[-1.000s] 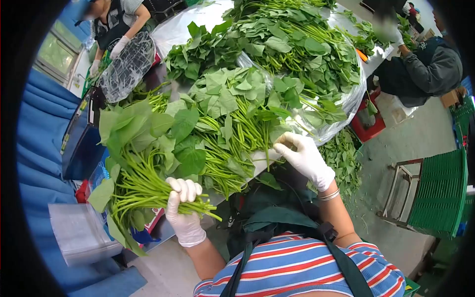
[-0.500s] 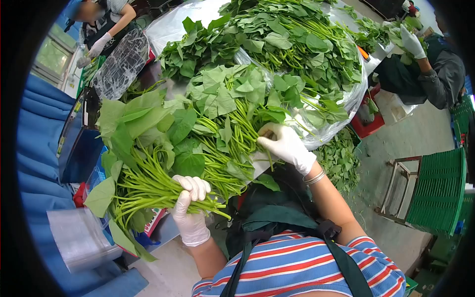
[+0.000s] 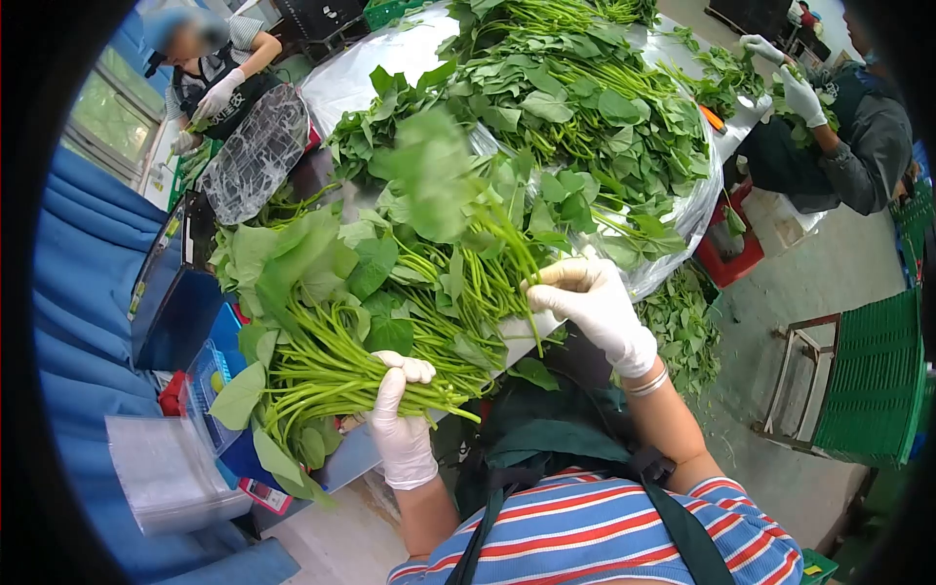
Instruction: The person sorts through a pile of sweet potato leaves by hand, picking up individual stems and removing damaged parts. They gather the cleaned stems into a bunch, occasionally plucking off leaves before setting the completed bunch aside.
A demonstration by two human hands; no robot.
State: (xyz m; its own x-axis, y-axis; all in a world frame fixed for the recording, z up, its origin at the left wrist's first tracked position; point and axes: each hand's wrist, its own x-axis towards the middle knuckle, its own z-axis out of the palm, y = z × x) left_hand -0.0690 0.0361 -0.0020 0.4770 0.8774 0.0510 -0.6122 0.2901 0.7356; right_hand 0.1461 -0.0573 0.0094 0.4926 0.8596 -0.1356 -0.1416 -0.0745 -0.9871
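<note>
My gloved left hand (image 3: pixel 402 434) is wrapped around a thick bunch of leafy greens (image 3: pixel 327 366), which look like sweet potato leaves. Their cut stem ends stick out to the right of the fist, and the broad leaves spread to the left. My gloved right hand (image 3: pixel 603 314) pinches a few stems of leafy greens (image 3: pixel 509 242) between thumb and fingers; their leaves are smeared by motion. Beneath and between both hands lies a loose heap of the same greens (image 3: pixel 419 268) at the table's near edge.
A large pile of greens (image 3: pixel 575 88) lies on clear plastic sheeting (image 3: pixel 673 268). Clear bags (image 3: pixel 171 473) hang at the left beside a blue basket (image 3: pixel 210 390). Two people in gloves work at far left and right. A green slatted rack (image 3: pixel 873 380) stands right.
My right hand has drawn toward me and slightly right, lifting a few stems out of the heap. My left hand still grips its bunch, now a little further right in view.
</note>
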